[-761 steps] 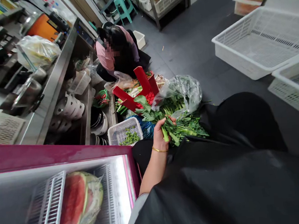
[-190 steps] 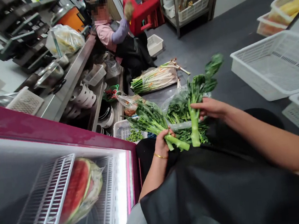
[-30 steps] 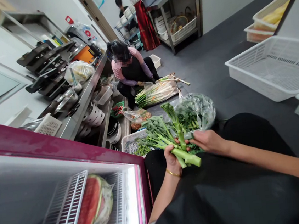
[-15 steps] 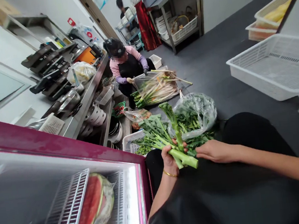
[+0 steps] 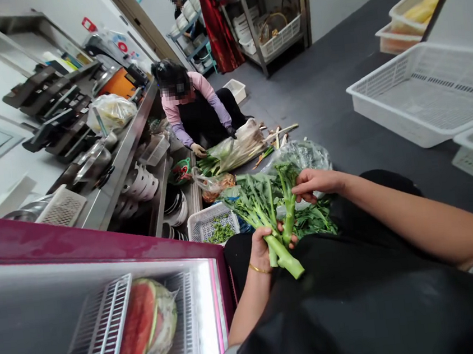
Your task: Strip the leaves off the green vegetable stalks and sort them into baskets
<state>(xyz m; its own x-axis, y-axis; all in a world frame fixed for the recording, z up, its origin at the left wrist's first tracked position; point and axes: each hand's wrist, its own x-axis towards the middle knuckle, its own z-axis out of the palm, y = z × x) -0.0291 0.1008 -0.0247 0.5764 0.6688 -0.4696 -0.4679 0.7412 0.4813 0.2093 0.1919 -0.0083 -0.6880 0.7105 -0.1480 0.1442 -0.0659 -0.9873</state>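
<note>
My left hand [image 5: 261,248] is closed around a bunch of thick green stalks [image 5: 283,255] that look like Chinese broccoli, their cut ends pointing toward me. One stalk [image 5: 288,215] stands more upright in the bunch. At its leafy top, my right hand [image 5: 316,182] has its fingertips pinched on the greenery. Behind the bunch lies a clear plastic bag [image 5: 308,155], with more dark leafy greens [image 5: 317,219] just below it. To the left, a white basket [image 5: 196,226] holds small green pieces [image 5: 221,232].
A crouching co-worker [image 5: 195,105] handles long leek-like stalks [image 5: 237,150] ahead. An open fridge [image 5: 99,239] with a wrapped watermelon [image 5: 140,328] stands close on my left. Large white crates [image 5: 416,135] are on the right, a steel counter [image 5: 119,150] at left.
My right hand has moved up from beside the stalk ends to the top of the upright stalk. The co-worker has lowered the plastic and bent over the long stalks. The view has shifted slightly.
</note>
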